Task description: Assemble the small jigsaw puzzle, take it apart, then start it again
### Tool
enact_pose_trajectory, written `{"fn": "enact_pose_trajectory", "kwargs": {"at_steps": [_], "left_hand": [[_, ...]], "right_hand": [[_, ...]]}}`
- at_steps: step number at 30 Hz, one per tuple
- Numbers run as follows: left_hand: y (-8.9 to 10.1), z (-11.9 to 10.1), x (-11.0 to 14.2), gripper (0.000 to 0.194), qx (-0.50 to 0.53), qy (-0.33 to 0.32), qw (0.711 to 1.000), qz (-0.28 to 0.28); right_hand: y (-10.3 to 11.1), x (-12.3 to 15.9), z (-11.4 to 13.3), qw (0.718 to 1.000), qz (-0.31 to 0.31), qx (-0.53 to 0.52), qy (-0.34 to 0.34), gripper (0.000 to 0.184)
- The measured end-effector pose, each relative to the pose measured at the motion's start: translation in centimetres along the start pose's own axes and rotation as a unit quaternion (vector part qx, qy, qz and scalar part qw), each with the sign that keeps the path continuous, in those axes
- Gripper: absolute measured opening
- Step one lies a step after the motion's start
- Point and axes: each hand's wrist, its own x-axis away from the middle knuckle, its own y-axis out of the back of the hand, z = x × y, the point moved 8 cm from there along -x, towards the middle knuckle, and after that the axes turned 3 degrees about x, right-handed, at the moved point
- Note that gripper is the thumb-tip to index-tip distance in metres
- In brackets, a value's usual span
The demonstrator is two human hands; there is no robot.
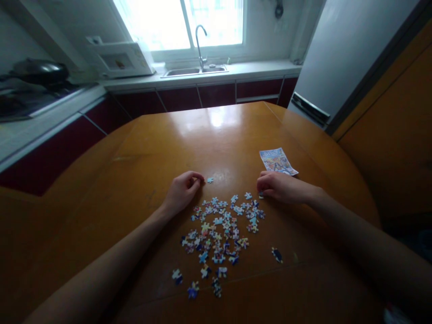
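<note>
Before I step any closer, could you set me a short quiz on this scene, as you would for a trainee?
1. Name it: what lies just to the right of the left hand?

2. Choose: which is nearest to the printed sheet?
a) the left hand
b) the right hand
c) the faucet

3. True or false: all the puzzle pieces lie in one tight heap.

Key:
1. A small light-blue piece.
2. b.
3. False: a dark piece, for one, lies well apart on the right.
</note>
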Motion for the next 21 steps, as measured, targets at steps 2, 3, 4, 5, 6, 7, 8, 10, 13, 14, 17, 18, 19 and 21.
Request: {"fn": "enact_pose_trajectory", "kwargs": {"at_steps": [2,3,4,5,6,7,8,10,13,14,17,18,19,21], "left_hand": [[0.0,0.0,0.0,0.021,0.002,0.001,1.0,0.0],[0.1,0.1,0.0,0.021,0.001,0.002,1.0,-0.001],[0.1,0.1,0.0,0.021,0.001,0.002,1.0,-0.002],[0.1,0.2,-0.1,0.021,0.0,0.002,1.0,-0.003],[0.1,0.2,-0.1,0.021,0.0,0.001,1.0,-0.002],[0.1,0.3,-0.1,0.021,0.0,-0.001,1.0,-0.002],[0.1,0.4,-0.1,0.021,0.0,-0.003,1.0,-0.002],[0.1,0.5,-0.2,0.021,-0.002,-0.008,1.0,-0.003],[0.1,0.6,-0.2,0.02,-0.005,-0.008,1.0,-0.005],[0.1,0.6,-0.2,0.02,-0.004,-0.006,1.0,-0.004],[0.1,0.7,-0.2,0.019,-0.002,-0.003,1.0,-0.001],[0.1,0.6,-0.1,0.019,0.0,-0.003,1.0,-0.001],[0.1,0.6,-0.1,0.019,0.001,-0.004,1.0,-0.001],[0.1,0.5,-0.2,0.019,0.003,-0.006,1.0,-0.002]], "right_hand": [[0.0,0.0,-0.1,1.0,-0.004,-0.004,-0.001,0.01],[0.0,0.0,0.0,1.0,-0.005,-0.004,0.001,0.01],[0.1,0.1,0.1,1.0,-0.005,-0.004,0.005,0.011],[0.1,0.1,0.2,1.0,-0.004,-0.003,0.011,0.011],[0.1,0.1,0.4,1.0,-0.001,-0.002,0.017,0.012],[0.0,0.2,0.5,1.0,0.004,-0.002,0.023,0.012],[0.0,0.3,0.5,1.0,0.011,-0.002,0.026,0.012],[-0.4,0.5,0.3,0.999,0.03,-0.004,0.023,0.014],[-0.9,1.0,0.1,0.998,0.061,-0.008,0.012,0.018],[-0.9,1.1,0.1,0.998,0.066,-0.009,0.009,0.019],[-0.6,1.3,0.2,0.998,0.058,-0.004,-0.003,0.019],[-0.3,1.3,0.1,0.999,0.046,0.005,-0.013,0.019],[0.0,1.2,0.1,0.999,0.029,0.018,-0.025,0.02],[0.4,0.9,-0.1,0.998,-0.006,0.044,-0.05,0.019]]}}
